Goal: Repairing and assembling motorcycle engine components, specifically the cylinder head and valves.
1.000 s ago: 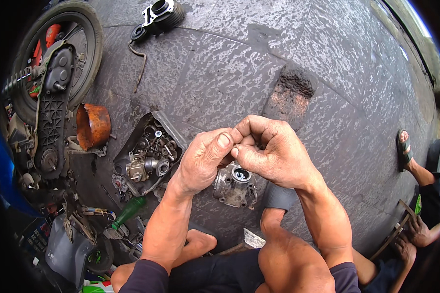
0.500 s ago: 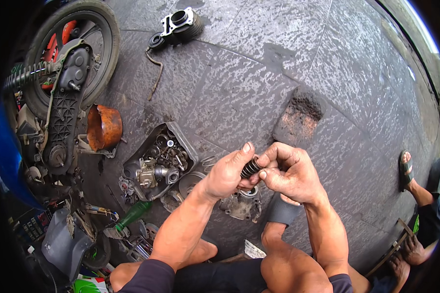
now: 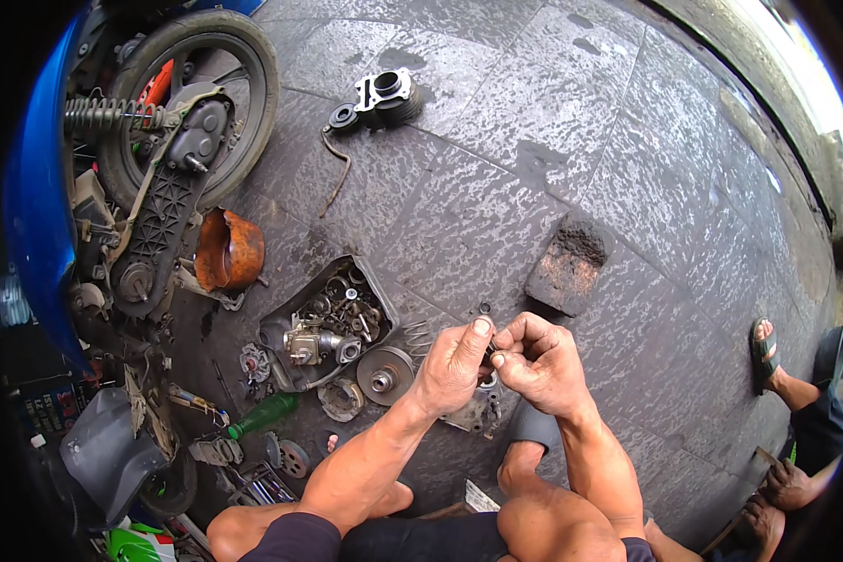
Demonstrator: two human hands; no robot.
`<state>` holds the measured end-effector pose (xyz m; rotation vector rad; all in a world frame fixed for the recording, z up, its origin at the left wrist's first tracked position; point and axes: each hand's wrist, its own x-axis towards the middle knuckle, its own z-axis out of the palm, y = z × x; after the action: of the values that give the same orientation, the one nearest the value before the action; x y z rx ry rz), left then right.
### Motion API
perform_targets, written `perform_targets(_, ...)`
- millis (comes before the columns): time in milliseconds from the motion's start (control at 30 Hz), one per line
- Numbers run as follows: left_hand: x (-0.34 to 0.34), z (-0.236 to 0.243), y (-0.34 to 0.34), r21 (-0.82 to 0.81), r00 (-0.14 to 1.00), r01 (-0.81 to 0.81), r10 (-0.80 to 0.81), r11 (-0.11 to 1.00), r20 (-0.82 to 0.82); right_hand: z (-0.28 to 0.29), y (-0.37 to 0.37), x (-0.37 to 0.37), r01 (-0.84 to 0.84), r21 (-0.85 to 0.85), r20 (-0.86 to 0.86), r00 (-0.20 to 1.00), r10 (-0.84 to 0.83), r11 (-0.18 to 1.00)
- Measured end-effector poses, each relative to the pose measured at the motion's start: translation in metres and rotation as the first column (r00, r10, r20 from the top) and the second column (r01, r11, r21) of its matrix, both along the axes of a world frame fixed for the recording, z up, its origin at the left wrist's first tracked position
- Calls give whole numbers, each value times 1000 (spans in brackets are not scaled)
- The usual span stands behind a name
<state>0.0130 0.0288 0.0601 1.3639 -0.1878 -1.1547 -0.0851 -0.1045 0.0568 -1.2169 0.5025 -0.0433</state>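
A small dark part (image 3: 490,350), mostly hidden, is pinched between the curled fingers of the left hand (image 3: 453,365) and the right hand (image 3: 541,363), which are held almost together with little gap left. Just below the grip, a metal casting (image 3: 475,413) is partly covered. Left of the grip, a round metal disc (image 3: 384,377) and, farther out, a black tray (image 3: 377,288) filled with parts are seen; above right, a worn block (image 3: 569,266) is placed.
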Motion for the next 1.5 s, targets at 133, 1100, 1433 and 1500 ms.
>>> perform_targets(133, 5, 10, 8, -25, 980, -1, 6, 1000, 200, 10, -1, 1, -83, 118, 58, 995, 76, 990)
perform_targets(1100, -1, 34, 24, -97, 923, -212, 232, 972, 308, 14, 34, 25, 358, -502, 458, 882, -109, 788)
perform_targets(1433, -5, 35, 26, -92, 735, -185, 200, 978, 648, 19, 32, 20, 216, -48, 231, 952, -200, 975)
perform_targets(1500, -8, 31, 27, -122, 870, -184, 219, 975, 442, 20, 29, 18, 152, 154, 174, 968, -179, 976)
